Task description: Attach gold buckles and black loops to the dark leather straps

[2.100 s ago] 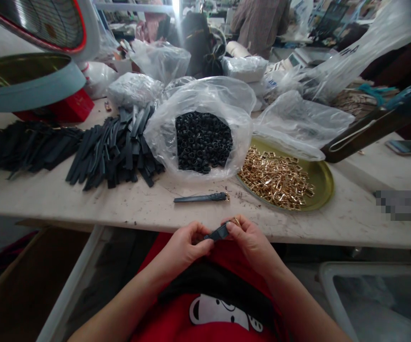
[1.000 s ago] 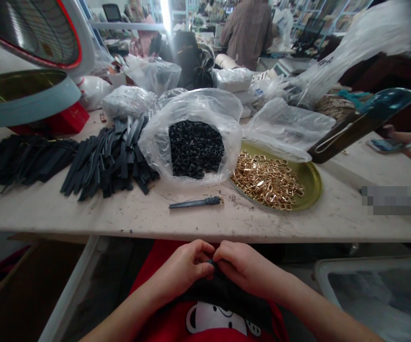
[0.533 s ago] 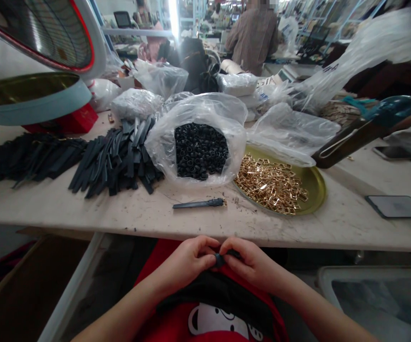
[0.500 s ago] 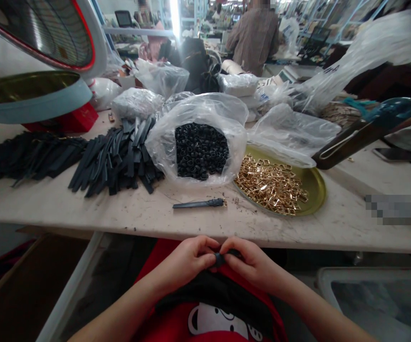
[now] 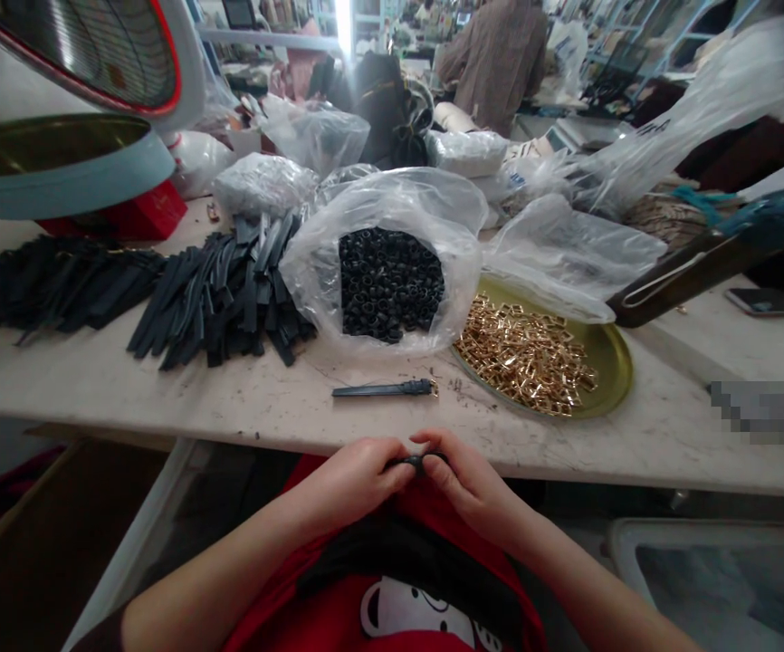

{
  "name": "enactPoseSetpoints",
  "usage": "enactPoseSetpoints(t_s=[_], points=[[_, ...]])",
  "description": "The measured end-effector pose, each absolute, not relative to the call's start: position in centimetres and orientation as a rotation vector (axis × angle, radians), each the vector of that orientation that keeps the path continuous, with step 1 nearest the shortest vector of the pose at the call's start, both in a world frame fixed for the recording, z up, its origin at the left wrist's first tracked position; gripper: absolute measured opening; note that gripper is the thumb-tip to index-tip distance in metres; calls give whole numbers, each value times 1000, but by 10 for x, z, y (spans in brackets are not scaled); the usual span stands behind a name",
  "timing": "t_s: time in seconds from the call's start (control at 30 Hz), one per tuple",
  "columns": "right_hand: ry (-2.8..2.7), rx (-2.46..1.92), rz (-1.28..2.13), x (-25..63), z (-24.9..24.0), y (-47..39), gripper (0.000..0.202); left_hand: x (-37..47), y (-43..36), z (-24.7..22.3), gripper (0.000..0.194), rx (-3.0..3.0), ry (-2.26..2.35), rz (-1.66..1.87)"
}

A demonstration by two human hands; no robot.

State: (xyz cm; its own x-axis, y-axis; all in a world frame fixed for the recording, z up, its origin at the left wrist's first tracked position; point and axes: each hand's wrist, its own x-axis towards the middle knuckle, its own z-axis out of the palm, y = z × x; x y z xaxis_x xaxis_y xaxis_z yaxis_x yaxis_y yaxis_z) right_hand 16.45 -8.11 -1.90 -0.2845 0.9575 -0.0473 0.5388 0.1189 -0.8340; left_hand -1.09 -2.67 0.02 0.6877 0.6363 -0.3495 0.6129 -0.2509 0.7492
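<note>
A small dark strap piece [image 5: 416, 462] is pinched between my two hands, just in front of the table edge. My left hand [image 5: 365, 473] has its fingers closed on one end. On the other side my right hand [image 5: 463, 475] grips the piece between thumb and fingers. Beyond them a dark strap with a gold buckle [image 5: 384, 389] lies on the table. An open plastic bag [image 5: 303, 263] of small black loops [image 5: 392, 285] stands behind it. Gold buckles [image 5: 528, 358] fill much of a round dish [image 5: 613, 367] to the right.
Dark straps [image 5: 219, 294] are piled at the left, near a scale with a light blue pan [image 5: 72, 186]. Clear bags [image 5: 568, 249] lie behind the dish. A phone [image 5: 765, 302] rests at the right. A person [image 5: 497, 59] is in the background.
Both hands have risen slightly toward the table edge with the dark piece between them. The view has shifted a little, and the arm at the far right no longer shows.
</note>
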Motion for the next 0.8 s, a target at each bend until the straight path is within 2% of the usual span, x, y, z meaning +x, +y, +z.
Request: enactPoseSetpoints(t_s=[0.1,0.27,0.47,0.63,0.8], points=[[-1980,-1517,814,164,-20,-64,28,-13,-12,3,26,2067,1031,72],[-1994,-1651,470,164,-22,-6,32,2,28,-2,28,2350,1155,383],[-2206,-1599,45,159,-47,25,31,-5,48,-19,18,2418,1374,553],[-2249,-1526,-160,156,-82,13,35,-67,88,-3,20,2281,1766,679],[-2211,-1509,-264,158,-94,12,41,-104,160,-2,26,1916,2138,735]])
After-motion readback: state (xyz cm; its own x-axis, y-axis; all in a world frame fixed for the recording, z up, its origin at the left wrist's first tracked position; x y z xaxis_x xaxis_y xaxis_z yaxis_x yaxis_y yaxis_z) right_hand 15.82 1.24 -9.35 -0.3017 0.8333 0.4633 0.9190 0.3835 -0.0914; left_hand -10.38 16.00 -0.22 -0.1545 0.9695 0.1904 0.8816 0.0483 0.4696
